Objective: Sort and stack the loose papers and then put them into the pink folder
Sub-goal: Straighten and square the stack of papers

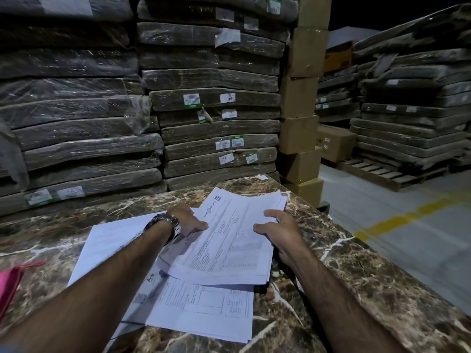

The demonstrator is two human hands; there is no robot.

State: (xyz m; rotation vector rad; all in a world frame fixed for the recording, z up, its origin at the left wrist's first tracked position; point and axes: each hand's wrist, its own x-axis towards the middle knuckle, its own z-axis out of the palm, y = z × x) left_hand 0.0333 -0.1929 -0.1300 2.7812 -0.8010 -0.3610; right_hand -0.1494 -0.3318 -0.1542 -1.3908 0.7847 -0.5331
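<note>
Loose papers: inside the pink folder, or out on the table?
Out. The papers lie overlapping on the marble table, left hand and right hand on the top stack; the pink folder sits apart at the left edge.

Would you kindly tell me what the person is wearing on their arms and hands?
Both forearms are bare, with no sleeves in view, and neither the left hand nor the right hand wears a glove. A silver metal-link wristwatch sits on the left wrist; the right wrist carries nothing.
</note>
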